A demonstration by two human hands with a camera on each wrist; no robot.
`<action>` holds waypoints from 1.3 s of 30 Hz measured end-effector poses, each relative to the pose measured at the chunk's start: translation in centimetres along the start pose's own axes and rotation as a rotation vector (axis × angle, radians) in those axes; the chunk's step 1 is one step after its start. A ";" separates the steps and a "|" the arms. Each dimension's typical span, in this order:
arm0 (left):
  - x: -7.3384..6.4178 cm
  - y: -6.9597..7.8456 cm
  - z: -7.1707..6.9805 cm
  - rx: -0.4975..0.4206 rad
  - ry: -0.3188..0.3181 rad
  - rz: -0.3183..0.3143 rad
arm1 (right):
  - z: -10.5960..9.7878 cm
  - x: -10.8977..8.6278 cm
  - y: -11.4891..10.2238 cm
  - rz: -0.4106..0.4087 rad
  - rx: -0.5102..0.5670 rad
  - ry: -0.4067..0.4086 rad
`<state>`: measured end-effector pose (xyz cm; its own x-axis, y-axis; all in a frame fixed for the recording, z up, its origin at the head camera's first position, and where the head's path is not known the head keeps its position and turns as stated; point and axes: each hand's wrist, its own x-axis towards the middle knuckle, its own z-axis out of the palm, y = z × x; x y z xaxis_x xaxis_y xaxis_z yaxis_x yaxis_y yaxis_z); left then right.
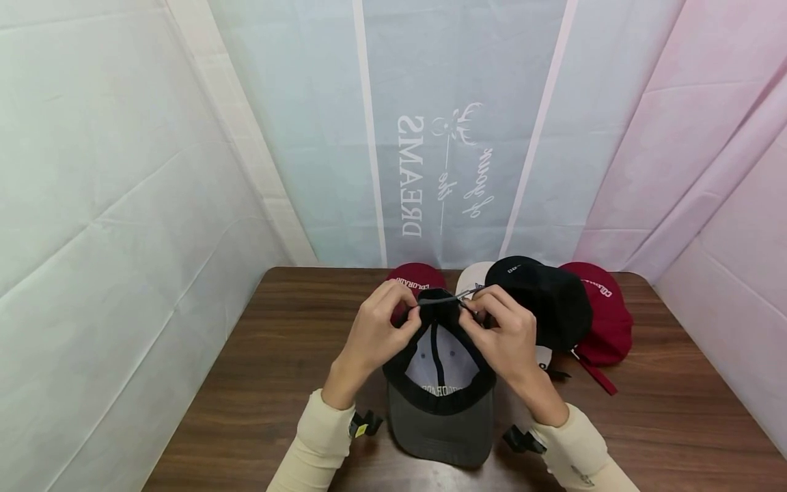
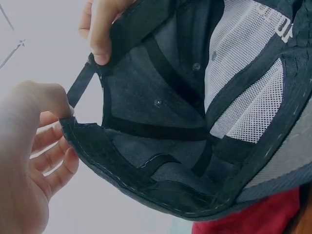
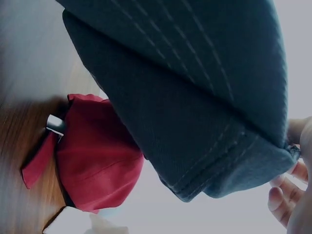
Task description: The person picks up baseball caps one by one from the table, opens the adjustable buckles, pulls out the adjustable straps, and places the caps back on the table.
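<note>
A dark grey baseball cap (image 1: 441,430) is held with its opening toward me and its brim pointing down at the table. Its lining shows white mesh panels and dark seam tape in the left wrist view. My left hand (image 1: 378,331) pinches the back edge of the cap at the left end of the adjustment strap (image 1: 444,299). Across from it, my right hand (image 1: 505,336) pinches the strap's right end. The strap spans the gap between both hands. In the right wrist view, the cap's outside (image 3: 195,97) hides most of the right fingers.
Behind the hands, a red cap (image 1: 424,275) lies at the back of the wooden table (image 1: 258,383). To the right overlap a white cap (image 1: 468,279), a black cap (image 1: 562,307) and another red cap (image 1: 609,328) with its strap hanging loose. Fabric curtains (image 1: 295,137) surround the table.
</note>
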<state>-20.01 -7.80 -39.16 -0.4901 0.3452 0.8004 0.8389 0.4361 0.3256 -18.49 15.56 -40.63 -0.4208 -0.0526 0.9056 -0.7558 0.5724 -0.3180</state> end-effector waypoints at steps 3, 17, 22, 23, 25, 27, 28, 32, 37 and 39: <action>0.0 0.0 0.1 -0.001 -0.001 -0.005 | 0.1 0.1 0.0 -0.002 0.002 0.005; 0.9 1.1 1.5 0.005 -0.049 0.053 | 0.6 0.0 -0.6 -0.052 0.077 -0.022; 1.0 1.4 1.8 -0.004 -0.046 0.081 | 0.7 -0.1 -0.8 -0.081 0.084 -0.037; 1.1 1.4 1.8 -0.008 -0.044 0.083 | 0.7 -0.1 -0.8 -0.081 0.079 -0.041; 1.1 1.4 1.9 -0.014 -0.039 0.087 | 0.6 -0.1 -0.9 -0.078 0.067 -0.041; 1.1 1.4 1.9 -0.014 -0.033 0.094 | 0.6 -0.2 -0.9 -0.073 0.056 -0.041; 1.1 1.4 2.0 -0.014 -0.029 0.097 | 0.6 -0.2 -0.9 -0.072 0.049 -0.042; 1.2 1.4 2.1 -0.004 -0.015 0.114 | 0.7 -0.1 -1.0 -0.075 0.033 -0.036; 1.2 1.2 2.1 -0.001 0.004 0.123 | 0.7 0.0 -1.0 -0.083 0.016 -0.007; 1.2 1.2 2.0 -0.006 0.012 0.117 | 0.6 0.0 -0.9 -0.080 0.016 0.005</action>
<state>-20.11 -5.22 -38.80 -0.3861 0.3834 0.8390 0.8917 0.3881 0.2330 -18.08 14.55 -40.49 -0.3567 -0.0938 0.9295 -0.7947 0.5535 -0.2491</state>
